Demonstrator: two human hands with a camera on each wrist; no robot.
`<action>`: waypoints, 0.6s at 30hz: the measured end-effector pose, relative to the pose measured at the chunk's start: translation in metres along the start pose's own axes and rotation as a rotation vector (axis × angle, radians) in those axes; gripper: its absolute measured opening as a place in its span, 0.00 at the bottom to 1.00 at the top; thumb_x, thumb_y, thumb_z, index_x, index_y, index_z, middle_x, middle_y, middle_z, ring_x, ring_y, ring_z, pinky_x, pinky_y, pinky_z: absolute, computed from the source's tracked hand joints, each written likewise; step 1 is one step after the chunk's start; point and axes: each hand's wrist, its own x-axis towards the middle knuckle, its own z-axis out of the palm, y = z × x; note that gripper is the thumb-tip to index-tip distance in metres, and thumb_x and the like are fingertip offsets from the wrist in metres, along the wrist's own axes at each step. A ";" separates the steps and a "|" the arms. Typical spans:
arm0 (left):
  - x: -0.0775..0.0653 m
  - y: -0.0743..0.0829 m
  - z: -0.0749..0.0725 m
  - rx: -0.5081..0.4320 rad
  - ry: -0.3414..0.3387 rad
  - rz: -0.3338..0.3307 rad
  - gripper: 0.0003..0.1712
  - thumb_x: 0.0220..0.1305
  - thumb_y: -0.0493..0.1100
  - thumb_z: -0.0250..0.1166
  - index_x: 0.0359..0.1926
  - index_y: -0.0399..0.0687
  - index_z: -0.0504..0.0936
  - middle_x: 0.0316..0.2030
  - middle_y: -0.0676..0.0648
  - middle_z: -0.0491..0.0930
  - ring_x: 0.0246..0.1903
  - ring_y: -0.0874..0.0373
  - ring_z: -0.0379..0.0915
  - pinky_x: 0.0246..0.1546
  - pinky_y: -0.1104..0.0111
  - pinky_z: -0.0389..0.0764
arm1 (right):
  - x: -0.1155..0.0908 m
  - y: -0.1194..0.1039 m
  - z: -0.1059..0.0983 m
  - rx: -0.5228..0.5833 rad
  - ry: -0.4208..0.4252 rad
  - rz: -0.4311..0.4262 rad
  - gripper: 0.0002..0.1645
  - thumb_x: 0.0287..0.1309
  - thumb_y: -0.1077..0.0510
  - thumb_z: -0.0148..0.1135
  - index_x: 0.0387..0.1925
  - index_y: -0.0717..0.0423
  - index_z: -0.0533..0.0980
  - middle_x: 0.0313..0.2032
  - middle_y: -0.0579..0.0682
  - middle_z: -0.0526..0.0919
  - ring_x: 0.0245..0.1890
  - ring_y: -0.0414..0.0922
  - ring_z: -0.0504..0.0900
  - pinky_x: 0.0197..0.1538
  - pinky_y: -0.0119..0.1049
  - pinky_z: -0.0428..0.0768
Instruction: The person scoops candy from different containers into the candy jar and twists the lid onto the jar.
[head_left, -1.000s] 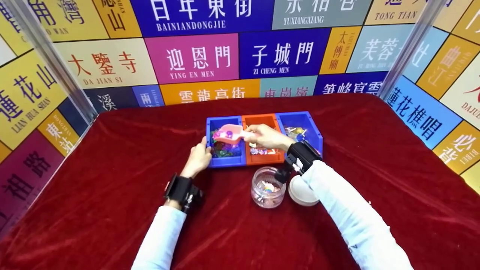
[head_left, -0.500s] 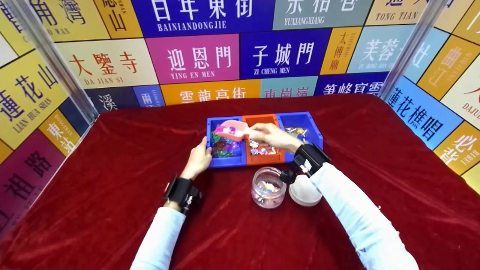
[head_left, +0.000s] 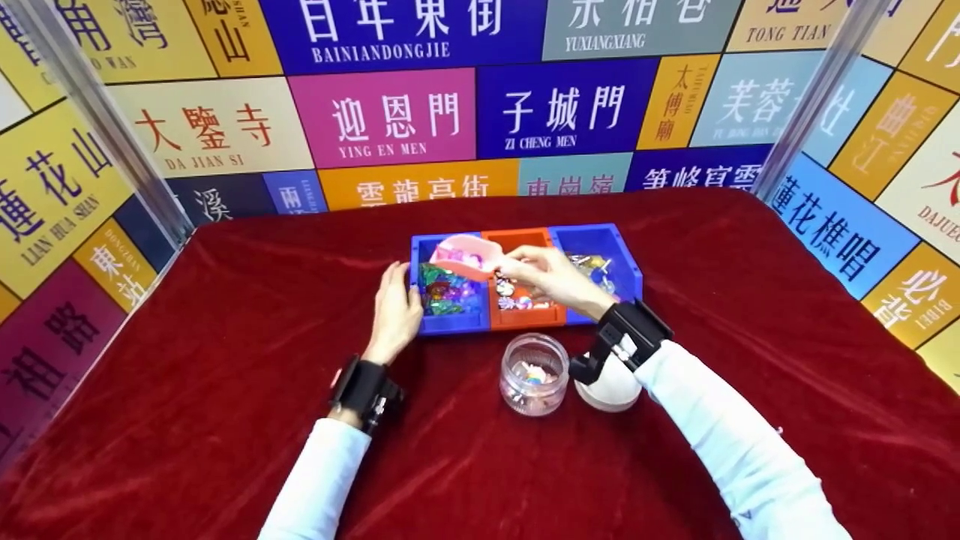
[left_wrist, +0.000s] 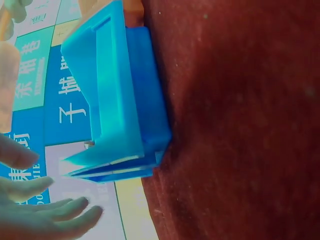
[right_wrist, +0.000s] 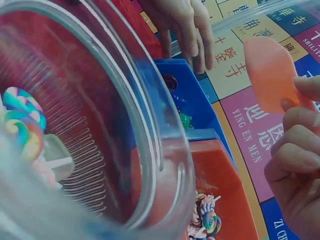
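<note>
Scoop [head_left: 484, 253] higher, left hand [head_left: 394, 313] loosened from tray [head_left: 454, 322]

Booth-type recording station; wider venue can't be told. Surface [head_left: 187, 420] draped in dark red velvety cloth. Printed wall [head_left: 382, 116] behind and to both sides, colour blocks with Chinese characters plus romanised names, e.g. YING EN MEN, ZI CHENG MEN. Shiny posts [head_left: 816, 97] near both back corners. Black devices [head_left: 637, 337] strapped on both wrists suggest filming.
</note>
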 end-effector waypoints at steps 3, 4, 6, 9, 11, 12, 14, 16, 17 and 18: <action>-0.002 0.002 0.001 -0.044 0.058 0.053 0.19 0.56 0.27 0.52 0.50 0.24 0.69 0.51 0.29 0.69 0.53 0.40 0.64 0.57 0.58 0.63 | -0.005 0.001 -0.003 0.037 0.018 -0.009 0.21 0.56 0.48 0.56 0.44 0.59 0.74 0.20 0.44 0.70 0.14 0.35 0.64 0.17 0.25 0.66; -0.002 0.002 0.001 -0.057 0.064 0.066 0.19 0.56 0.27 0.53 0.50 0.25 0.69 0.50 0.30 0.70 0.53 0.41 0.65 0.57 0.58 0.64 | -0.007 0.003 -0.006 0.048 0.021 -0.012 0.20 0.56 0.48 0.56 0.43 0.60 0.75 0.18 0.44 0.69 0.14 0.35 0.63 0.17 0.25 0.64; -0.003 0.004 0.002 -0.081 0.061 0.083 0.18 0.56 0.29 0.54 0.49 0.26 0.70 0.48 0.32 0.73 0.51 0.42 0.68 0.55 0.59 0.66 | -0.013 0.004 -0.010 0.064 0.026 -0.013 0.20 0.56 0.49 0.56 0.43 0.60 0.75 0.17 0.43 0.68 0.14 0.36 0.62 0.17 0.25 0.62; -0.005 0.007 0.004 -0.105 0.042 0.107 0.17 0.57 0.31 0.55 0.49 0.29 0.71 0.46 0.34 0.75 0.50 0.44 0.70 0.54 0.60 0.68 | -0.022 0.006 -0.018 0.061 0.034 -0.011 0.19 0.56 0.49 0.57 0.42 0.59 0.76 0.18 0.45 0.70 0.15 0.36 0.65 0.17 0.26 0.63; -0.005 0.009 0.005 -0.126 0.036 0.131 0.17 0.58 0.33 0.56 0.48 0.30 0.71 0.46 0.35 0.76 0.49 0.45 0.70 0.53 0.60 0.68 | -0.028 0.007 -0.023 0.055 0.033 -0.024 0.19 0.56 0.49 0.57 0.42 0.59 0.76 0.19 0.46 0.72 0.15 0.35 0.65 0.17 0.25 0.62; -0.006 0.010 0.005 -0.136 0.036 0.142 0.17 0.58 0.34 0.57 0.48 0.31 0.72 0.46 0.36 0.76 0.49 0.46 0.71 0.52 0.61 0.69 | -0.030 0.008 -0.026 0.052 0.034 -0.035 0.18 0.56 0.50 0.57 0.41 0.60 0.76 0.20 0.46 0.74 0.15 0.35 0.64 0.17 0.24 0.62; -0.006 0.012 0.006 -0.157 0.040 0.170 0.17 0.58 0.35 0.58 0.48 0.31 0.72 0.45 0.36 0.76 0.48 0.47 0.72 0.51 0.61 0.70 | -0.037 0.008 -0.030 0.055 0.029 -0.059 0.17 0.56 0.51 0.58 0.40 0.61 0.77 0.19 0.45 0.74 0.14 0.35 0.62 0.16 0.24 0.60; -0.006 0.014 0.007 -0.180 0.029 0.188 0.17 0.58 0.36 0.59 0.48 0.31 0.72 0.45 0.36 0.77 0.48 0.48 0.72 0.51 0.63 0.70 | -0.043 0.008 -0.035 0.070 0.020 -0.079 0.16 0.56 0.53 0.57 0.39 0.62 0.77 0.17 0.45 0.70 0.13 0.35 0.58 0.15 0.24 0.56; -0.006 0.015 0.007 -0.193 0.015 0.193 0.18 0.58 0.37 0.59 0.48 0.32 0.72 0.45 0.37 0.77 0.47 0.49 0.72 0.51 0.63 0.70 | -0.046 0.008 -0.037 0.076 0.019 -0.084 0.15 0.56 0.54 0.57 0.38 0.62 0.77 0.15 0.44 0.68 0.12 0.35 0.57 0.15 0.24 0.56; -0.006 0.016 0.008 -0.209 -0.005 0.197 0.18 0.57 0.37 0.60 0.48 0.32 0.72 0.45 0.37 0.77 0.47 0.49 0.73 0.51 0.64 0.71 | -0.049 0.008 -0.039 0.076 0.020 -0.084 0.14 0.57 0.55 0.57 0.38 0.62 0.77 0.15 0.44 0.67 0.12 0.35 0.58 0.15 0.24 0.56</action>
